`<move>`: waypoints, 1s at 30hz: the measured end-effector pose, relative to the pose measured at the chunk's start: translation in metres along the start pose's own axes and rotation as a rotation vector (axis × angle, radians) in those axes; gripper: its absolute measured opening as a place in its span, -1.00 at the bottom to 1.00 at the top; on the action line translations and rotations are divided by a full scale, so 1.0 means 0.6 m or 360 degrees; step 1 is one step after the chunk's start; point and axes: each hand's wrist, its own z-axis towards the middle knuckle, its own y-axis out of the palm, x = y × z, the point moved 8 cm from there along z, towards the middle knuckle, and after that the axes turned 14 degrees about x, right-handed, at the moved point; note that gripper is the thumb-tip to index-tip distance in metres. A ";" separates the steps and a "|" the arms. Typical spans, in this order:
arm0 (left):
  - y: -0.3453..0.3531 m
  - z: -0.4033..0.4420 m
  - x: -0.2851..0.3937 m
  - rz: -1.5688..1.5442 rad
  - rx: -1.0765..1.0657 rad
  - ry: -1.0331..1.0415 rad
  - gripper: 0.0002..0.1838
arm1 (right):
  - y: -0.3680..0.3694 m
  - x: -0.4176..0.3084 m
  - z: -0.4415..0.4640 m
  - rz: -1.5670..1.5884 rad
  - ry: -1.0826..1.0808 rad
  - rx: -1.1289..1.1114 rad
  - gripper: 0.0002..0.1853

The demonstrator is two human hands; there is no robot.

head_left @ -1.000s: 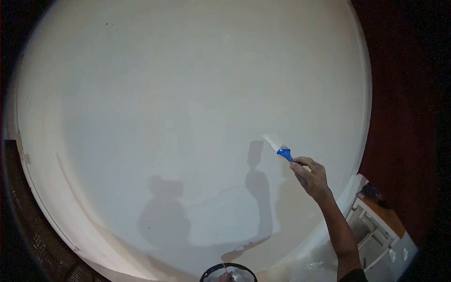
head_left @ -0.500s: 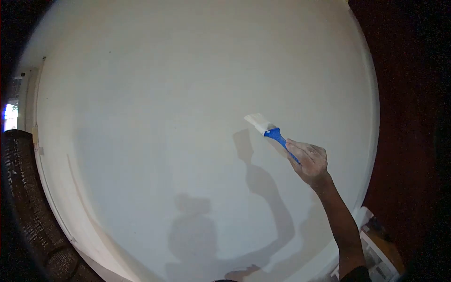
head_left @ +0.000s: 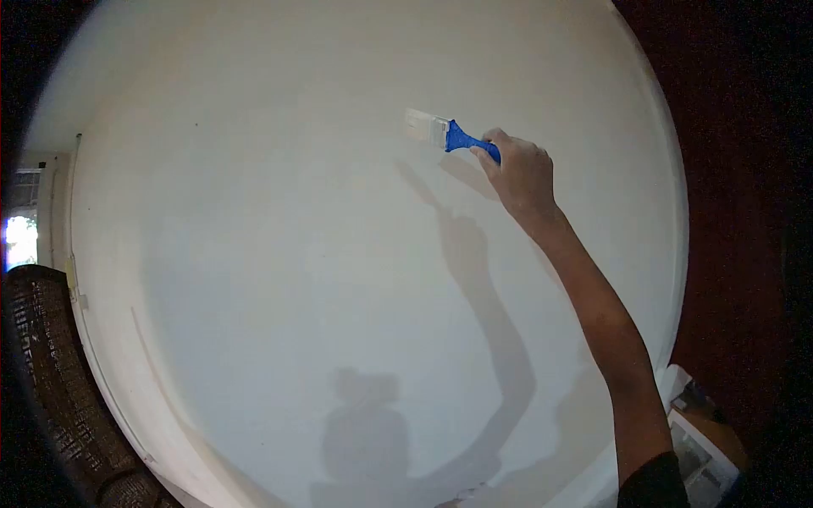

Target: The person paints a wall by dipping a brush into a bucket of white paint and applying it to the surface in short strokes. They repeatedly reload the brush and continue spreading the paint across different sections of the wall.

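My right hand (head_left: 522, 173) is closed round the blue handle of a paintbrush (head_left: 453, 135), raised in front of a large pale wall (head_left: 279, 220). The wide bristles, coated white, point left; whether their tip touches the wall I cannot tell. Shadows of the arm, the brush and a head fall on the wall below and to the left of the brush. My left hand is out of the picture.
A dark woven piece (head_left: 63, 381) stands along the left edge, below a bright window (head_left: 21, 241). Dark red surface (head_left: 732, 220) fills the right side. At the lower right is a white-framed piece of furniture (head_left: 703, 453) with a brown top.
My right hand has risen with the brush, which has turned from slanting up-left to nearly level. The view has shifted, bringing in the window. The black-rimmed container and hand at the bottom have left view.
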 end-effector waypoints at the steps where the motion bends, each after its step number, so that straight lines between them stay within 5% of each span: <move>1: -0.030 -0.017 -0.003 -0.0009 0.0000 0.0023 -0.63 | -0.029 -0.023 0.014 0.0014 0.0067 0.0009 -0.75; 8: -0.179 -0.170 0.039 -0.0095 -0.0139 0.0220 -0.64 | -0.272 -0.227 0.152 0.0092 0.0261 0.0014 -0.74; 14: -0.337 -0.433 0.020 -0.0039 -0.0296 0.0242 -0.65 | -0.524 -0.360 0.256 0.0028 0.0295 0.0015 -0.75; 16: -0.075 -0.207 0.046 0.0005 -0.0261 0.0188 -0.66 | -0.170 -0.105 0.206 0.0065 0.0357 -0.0062 -0.75; 20: 0.011 -0.148 0.054 -0.0010 -0.0153 0.0143 -0.66 | -0.027 -0.014 0.227 0.0162 0.0508 -0.0214 -0.72; 27: 0.010 -0.182 -0.026 -0.0058 -0.0019 0.0115 -0.68 | -0.008 0.000 0.223 0.0052 0.0494 -0.0198 -0.76; 30: 0.143 -0.098 -0.063 -0.0060 0.0060 0.0109 -0.68 | 0.088 0.135 0.178 -0.0177 0.0482 -0.0125 -0.80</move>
